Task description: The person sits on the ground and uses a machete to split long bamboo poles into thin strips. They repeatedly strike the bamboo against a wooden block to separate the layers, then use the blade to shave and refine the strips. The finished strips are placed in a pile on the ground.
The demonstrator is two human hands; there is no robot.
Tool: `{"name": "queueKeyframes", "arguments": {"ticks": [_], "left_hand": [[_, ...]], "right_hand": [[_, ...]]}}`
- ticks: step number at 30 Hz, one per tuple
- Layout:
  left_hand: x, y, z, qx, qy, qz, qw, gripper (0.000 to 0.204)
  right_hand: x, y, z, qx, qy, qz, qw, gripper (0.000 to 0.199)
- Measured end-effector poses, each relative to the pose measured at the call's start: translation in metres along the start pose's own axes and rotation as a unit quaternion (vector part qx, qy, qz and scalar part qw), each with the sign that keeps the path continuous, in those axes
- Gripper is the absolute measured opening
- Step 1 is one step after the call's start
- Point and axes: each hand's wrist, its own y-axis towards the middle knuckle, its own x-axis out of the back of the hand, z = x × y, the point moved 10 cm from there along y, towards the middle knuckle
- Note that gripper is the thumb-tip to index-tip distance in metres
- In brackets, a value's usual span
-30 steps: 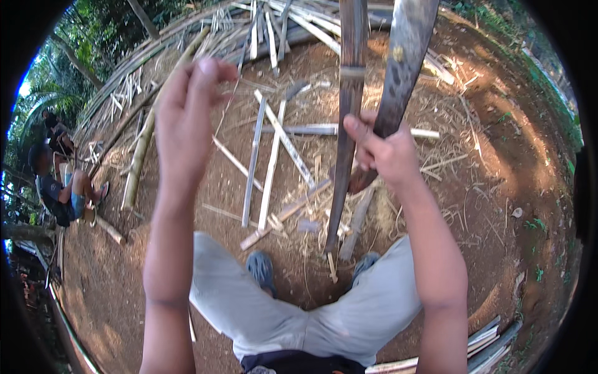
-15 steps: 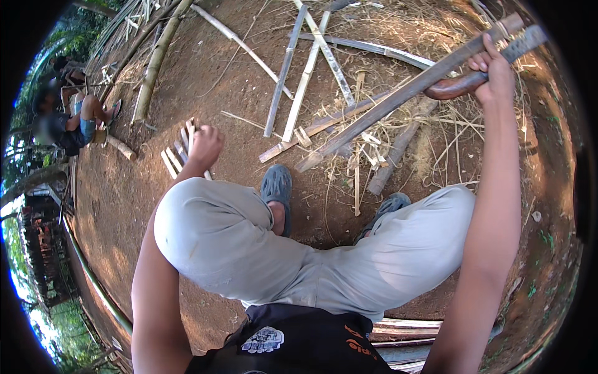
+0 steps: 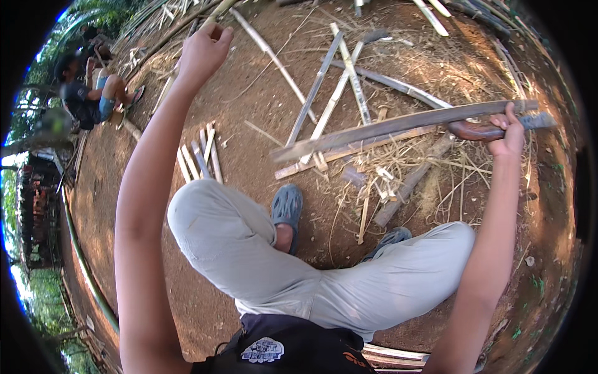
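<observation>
My right hand (image 3: pixel 507 134) is closed around a machete (image 3: pixel 474 131) and a long split bamboo strip (image 3: pixel 380 129) together. The machete has a curved brown wooden handle, and its short visible length of grey blade points right. The strip stretches leftward in front of my feet, its near end smeared by motion. My left hand (image 3: pixel 205 50) is raised at the upper left, fingers loosely curled with a gap at the thumb and nothing visible in them. Below it, beside my left knee, short split bamboo pieces (image 3: pixel 200 157) lie in a small pile.
Crossed bamboo slats (image 3: pixel 319 118) lie ahead of me among curly shavings (image 3: pixel 458 159) and a thick short log (image 3: pixel 408 190). More bamboo strips (image 3: pixel 392 356) lie near my right hip. At the far left sits another person (image 3: pixel 93 96), with someone else behind.
My left hand has left the small pile and risen up and forward. The strip in my right hand has swung flatter, its right end lower. My view has shifted slightly.
</observation>
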Motion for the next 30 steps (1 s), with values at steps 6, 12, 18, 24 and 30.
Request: {"name": "queueKeyframes", "arguments": {"ticks": [6,12,18,24,30], "left_hand": [[0.09,-0.004,-0.162,-0.081,-0.517,-0.021,0.852,0.038],[0.134,0.015,-0.218,-0.117,-0.67,0.005,0.733,0.043],[0.114,-0.028,-0.2,-0.03,-0.724,-0.03,0.689,0.04],[0.106,-0.06,-0.2,-0.084,-0.564,0.027,0.821,0.026],[0.137,-0.071,-0.199,-0.205,-0.319,-0.086,0.921,0.022]], "right_hand": [[-0.103,-0.074,-0.015,-0.001,-0.147,0.191,0.971,0.026],[-0.173,-0.173,-0.078,-0.049,-0.289,0.447,0.845,0.031],[-0.189,-0.203,-0.123,-0.09,-0.331,0.489,0.802,0.032],[-0.187,-0.203,-0.145,-0.14,-0.356,0.471,0.795,0.038],[-0.188,-0.198,-0.162,-0.127,-0.397,0.489,0.766,0.043]]}}
